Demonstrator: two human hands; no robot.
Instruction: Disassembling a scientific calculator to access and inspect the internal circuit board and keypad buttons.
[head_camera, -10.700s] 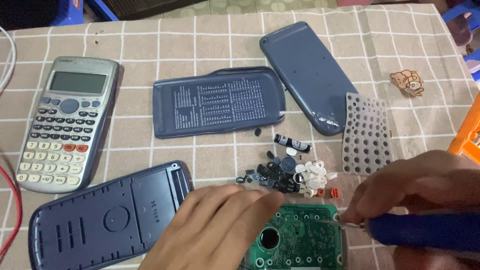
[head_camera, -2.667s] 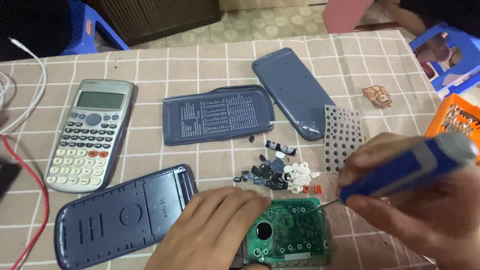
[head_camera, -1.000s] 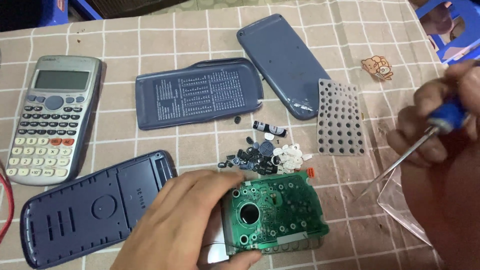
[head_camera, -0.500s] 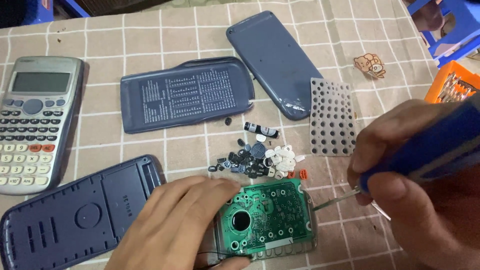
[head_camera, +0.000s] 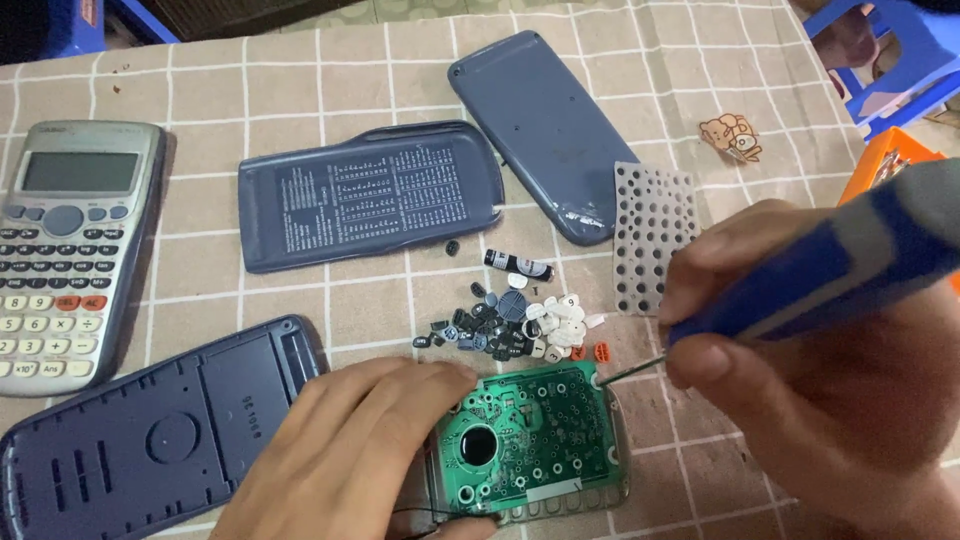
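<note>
Green circuit board (head_camera: 530, 435) sits at lower centre of the frame, seated in a clear casing on the checked tablecloth (head_camera: 350, 60). Left hand (head_camera: 350, 450) lies flat, fingers spread over the board's left edge, pinning it. Right hand (head_camera: 800, 370), lower right, is closed around a blue-and-grey screwdriver (head_camera: 820, 260); its thin tip meets the board's upper right corner, apparently at a screw hole.

Risks, as judged:
- Tip is slender and comes in at a slant. A slip could skate it across the traces or solder pads.
- Board is held on one side only; pressure at the far corner could rock or pivot it.
- Loose key caps (head_camera: 510, 325), dark and white, lie in a heap just above the board, a small battery (head_camera: 518, 265) beside them. A nudge from either wrist could scatter them.
- Any freed screw could vanish among those caps or roll across the patterned cloth.

Whole calculator (head_camera: 65, 250) at left edge, well apart. Rubber keypad sheet (head_camera: 650, 235) near the right hand.
</note>
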